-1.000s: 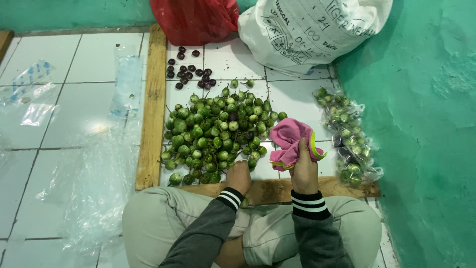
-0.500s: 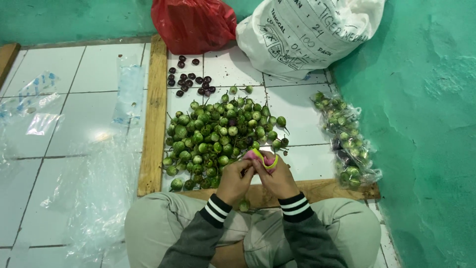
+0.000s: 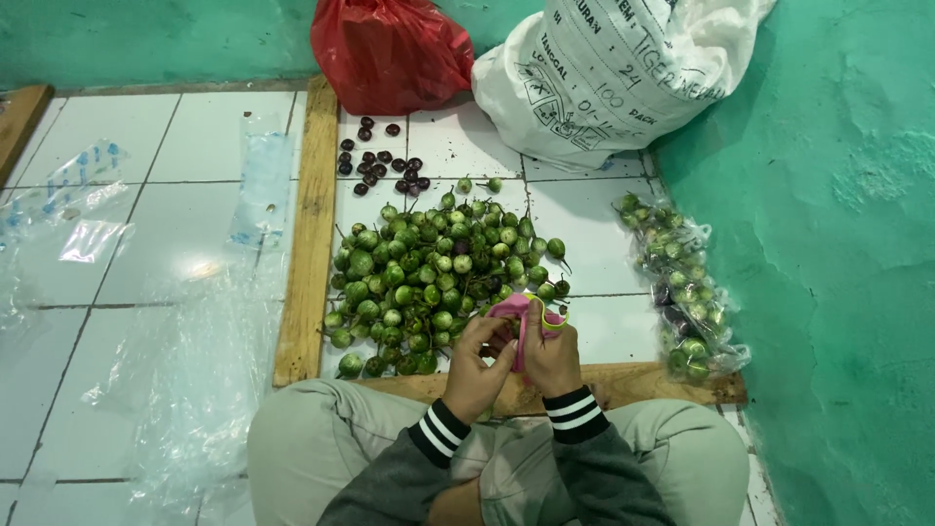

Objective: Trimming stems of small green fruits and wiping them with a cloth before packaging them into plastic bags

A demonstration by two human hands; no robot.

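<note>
Centre frame: a heap of small green eggplants (image 3: 438, 278) lies on the tiled floor (image 3: 175, 244). At lower centre, your left hand (image 3: 477, 365) and right hand (image 3: 552, 353) together grip a pink cloth (image 3: 521, 310). You appear to be wiping one fruit; next, keep it secure.

- A single view, from a camera worn on the person's head; there is no second view to share the scene with.
- It looks steeply down and forward over the person's own lap onto the tiled floor (image 3: 175, 253).
- The knees and striped cuffs fill the bottom edge, so the lens sits close above them.
- The left hand (image 3: 479, 362) and right hand (image 3: 551, 353) meet just below the centre of the frame.
- The pile of green fruits (image 3: 438, 273) lies at mid-frame, near.
- The red bag (image 3: 390, 54) and white sack (image 3: 604, 73) mark the far top edge.
- The green wall (image 3: 838, 244) runs down the right side.
</note>
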